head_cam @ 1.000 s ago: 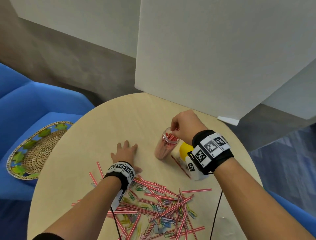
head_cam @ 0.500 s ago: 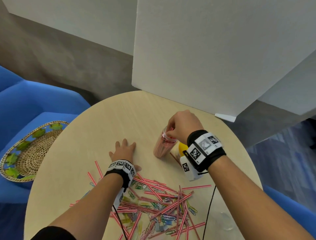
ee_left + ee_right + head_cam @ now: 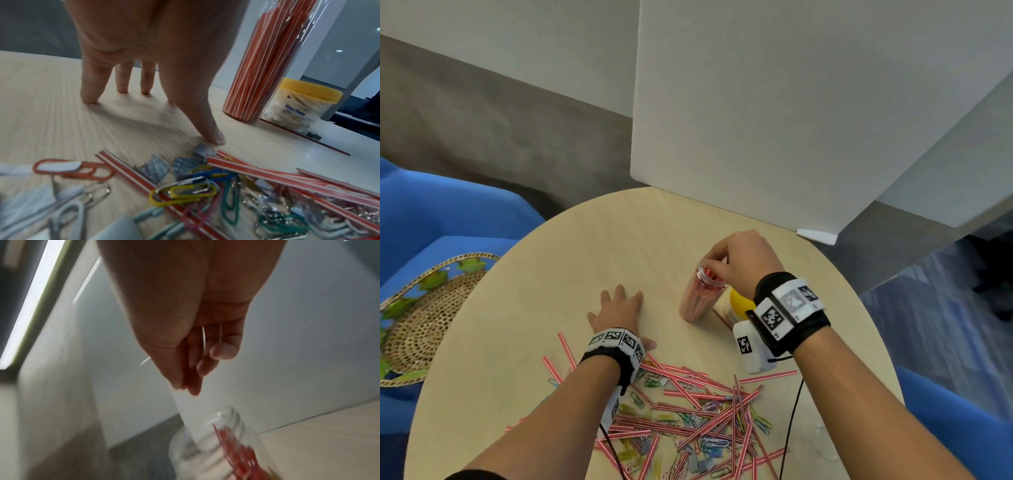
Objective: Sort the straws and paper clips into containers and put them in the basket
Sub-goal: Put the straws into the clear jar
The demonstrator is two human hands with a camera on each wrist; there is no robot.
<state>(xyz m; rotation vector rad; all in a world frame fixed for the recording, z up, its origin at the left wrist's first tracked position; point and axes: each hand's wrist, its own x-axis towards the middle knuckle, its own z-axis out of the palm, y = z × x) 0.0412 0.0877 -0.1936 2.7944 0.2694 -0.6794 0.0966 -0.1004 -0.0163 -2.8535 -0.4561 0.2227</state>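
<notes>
My right hand [image 3: 743,263] has lifted slightly off the mouth of the clear jar [image 3: 702,294] since a second ago, when its fingertips were dipped among the straw tops; it now hovers just above the rim, fingers [image 3: 202,368] gathered loosely together, and the wrist view shows nothing between them. The jar stands on the round wooden table [image 3: 585,246], packed with red-and-white striped straws [image 3: 259,65]. Just beside it sits a yellow-lidded tub [image 3: 302,104]. My left hand [image 3: 619,308] stays flat on the tabletop, fingers spread wide and straight, holding nothing, its thumb [image 3: 207,129] touching down at the edge of the unsorted pile. That pile of loose straws [image 3: 698,404] and coloured paper clips [image 3: 185,191] lies between my forearms at the table's near side. The woven basket [image 3: 421,318] rests on a blue chair [image 3: 431,219] well apart, to my left
</notes>
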